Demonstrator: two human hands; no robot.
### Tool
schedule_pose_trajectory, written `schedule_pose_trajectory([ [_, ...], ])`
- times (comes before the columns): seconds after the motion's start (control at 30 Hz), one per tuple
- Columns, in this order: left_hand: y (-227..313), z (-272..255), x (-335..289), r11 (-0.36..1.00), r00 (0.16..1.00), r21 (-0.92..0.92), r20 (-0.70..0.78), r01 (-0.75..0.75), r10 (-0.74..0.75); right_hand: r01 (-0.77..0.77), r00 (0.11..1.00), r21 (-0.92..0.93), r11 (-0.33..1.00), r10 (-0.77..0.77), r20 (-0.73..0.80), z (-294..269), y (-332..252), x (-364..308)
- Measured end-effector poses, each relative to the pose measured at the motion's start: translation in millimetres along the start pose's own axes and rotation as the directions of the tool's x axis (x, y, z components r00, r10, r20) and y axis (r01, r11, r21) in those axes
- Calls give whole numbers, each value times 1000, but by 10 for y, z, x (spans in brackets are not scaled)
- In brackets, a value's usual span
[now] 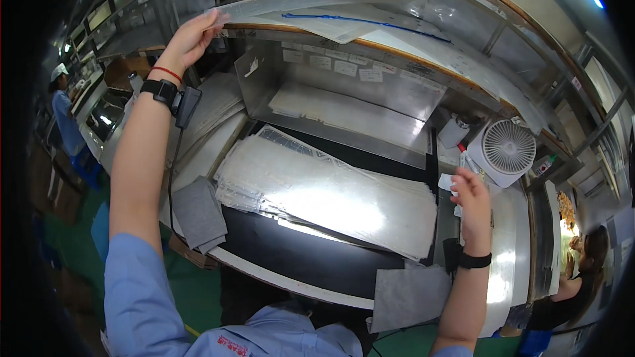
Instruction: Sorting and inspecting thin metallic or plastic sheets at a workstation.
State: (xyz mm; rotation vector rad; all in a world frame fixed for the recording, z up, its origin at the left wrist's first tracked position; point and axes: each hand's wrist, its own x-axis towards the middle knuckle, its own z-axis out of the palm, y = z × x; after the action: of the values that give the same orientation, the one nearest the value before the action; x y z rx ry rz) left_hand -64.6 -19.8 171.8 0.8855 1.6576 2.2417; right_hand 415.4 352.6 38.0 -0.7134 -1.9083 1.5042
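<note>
Raised to the shelf at the upper left, my left hand [193, 38] pinches the end of a clear plastic sheet [258, 8] between thumb and fingers. A thin blue cord [357, 20] lies along the shelf beside it. My right hand [471, 199] hovers at the right of the bench, its fingers apart and slightly curled. A small white piece [446, 182] shows at its fingertips; whether they touch it I cannot tell. Between my arms, a fanned stack of translucent flat sheets [331, 192] rests on the black work surface [291, 251].
A grey cloth [200, 215] lies left of the stack, another grey cloth [407, 294] at the front right edge. A white fan [506, 149] stands at the right. Behind the stack is a metal panel [357, 92] with paper labels. Other people sit at far left and right.
</note>
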Motion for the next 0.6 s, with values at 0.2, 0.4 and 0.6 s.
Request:
schedule_pose_trajectory([
  [0.2,-181,-7,-18,886,702,7,-608,-463,371,263,920,-419,869,-95,381,98,168,-55],
  [0.4,-793,448,-653,919,895,66,-209,-390,395,361,905,-504,785,-164,392,93,225,-15],
  [0.6,-1296,502,-996,890,895,294,176,349,-409,316,936,-469,824,-190,297,168,164,4],
])
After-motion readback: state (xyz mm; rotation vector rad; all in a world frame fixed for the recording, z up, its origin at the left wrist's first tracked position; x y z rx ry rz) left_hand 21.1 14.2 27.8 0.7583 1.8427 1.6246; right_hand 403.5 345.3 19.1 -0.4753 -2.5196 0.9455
